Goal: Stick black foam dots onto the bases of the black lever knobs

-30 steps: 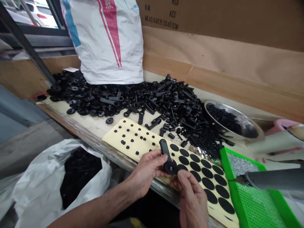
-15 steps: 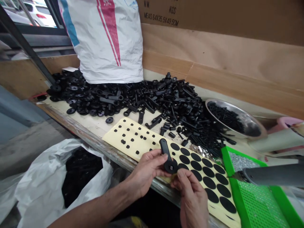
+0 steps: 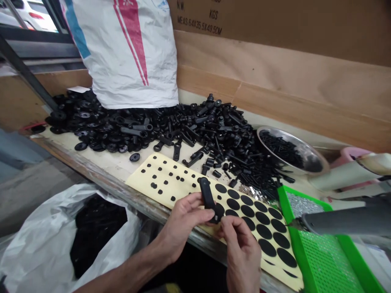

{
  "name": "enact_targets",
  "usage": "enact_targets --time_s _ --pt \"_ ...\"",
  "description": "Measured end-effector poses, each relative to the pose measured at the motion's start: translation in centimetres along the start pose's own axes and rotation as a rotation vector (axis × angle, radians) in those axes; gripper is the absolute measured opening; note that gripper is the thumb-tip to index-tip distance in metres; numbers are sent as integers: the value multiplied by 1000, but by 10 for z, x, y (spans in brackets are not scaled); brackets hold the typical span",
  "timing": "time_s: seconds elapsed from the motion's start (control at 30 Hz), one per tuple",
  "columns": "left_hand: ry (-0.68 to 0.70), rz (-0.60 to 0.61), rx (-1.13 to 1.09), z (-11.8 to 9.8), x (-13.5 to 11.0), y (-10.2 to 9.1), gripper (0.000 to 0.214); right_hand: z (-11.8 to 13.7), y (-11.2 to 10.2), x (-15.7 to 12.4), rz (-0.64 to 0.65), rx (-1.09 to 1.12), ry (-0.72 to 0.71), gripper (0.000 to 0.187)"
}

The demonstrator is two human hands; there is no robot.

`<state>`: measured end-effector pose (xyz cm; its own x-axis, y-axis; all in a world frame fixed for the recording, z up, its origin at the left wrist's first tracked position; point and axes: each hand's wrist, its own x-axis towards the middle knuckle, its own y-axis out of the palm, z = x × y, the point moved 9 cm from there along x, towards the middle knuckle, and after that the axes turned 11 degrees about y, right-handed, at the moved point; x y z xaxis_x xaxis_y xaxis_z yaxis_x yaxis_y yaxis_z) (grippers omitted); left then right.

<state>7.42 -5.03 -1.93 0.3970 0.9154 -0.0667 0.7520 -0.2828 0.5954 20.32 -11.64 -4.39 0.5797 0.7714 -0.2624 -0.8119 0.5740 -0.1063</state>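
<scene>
My left hand [image 3: 187,215] is closed around a black plastic lever [image 3: 207,194], its thumb pressed near the wide round end. The lever's narrow end points up and away. At the round end, the thumb and finger of my right hand [image 3: 241,244] are pinched together, right by its rim. Whatever that pinch holds is too small or hidden to make out. Beneath both hands lies a pale yellow sheet [image 3: 171,183] bearing small black dots on its left part and large round black stickers [image 3: 263,231] on its right part.
A heap of black plastic parts [image 3: 220,126] spreads along the bench behind. To the right are a steel bowl [image 3: 317,162] of black pins, a green tray [image 3: 326,260] of small metal pieces and a grey power screwdriver [image 3: 342,219]. White sacks stand behind [image 3: 134,53] and lower left [image 3: 39,236].
The whole view has shifted slightly, so the bench things sit further left. Both hands keep their hold at the lever, which has tilted a little, its round end now more covered by the left thumb.
</scene>
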Motion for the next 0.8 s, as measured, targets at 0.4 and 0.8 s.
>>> enact_targets --time_s 0.4,0.8 --pt "147 -175 92 -18 -7 -34 28 27 27 -9 -81 -208 -156 30" --pt "143 -226 81 -35 -4 -65 26 41 64 -8 -54 -298 -236 25"
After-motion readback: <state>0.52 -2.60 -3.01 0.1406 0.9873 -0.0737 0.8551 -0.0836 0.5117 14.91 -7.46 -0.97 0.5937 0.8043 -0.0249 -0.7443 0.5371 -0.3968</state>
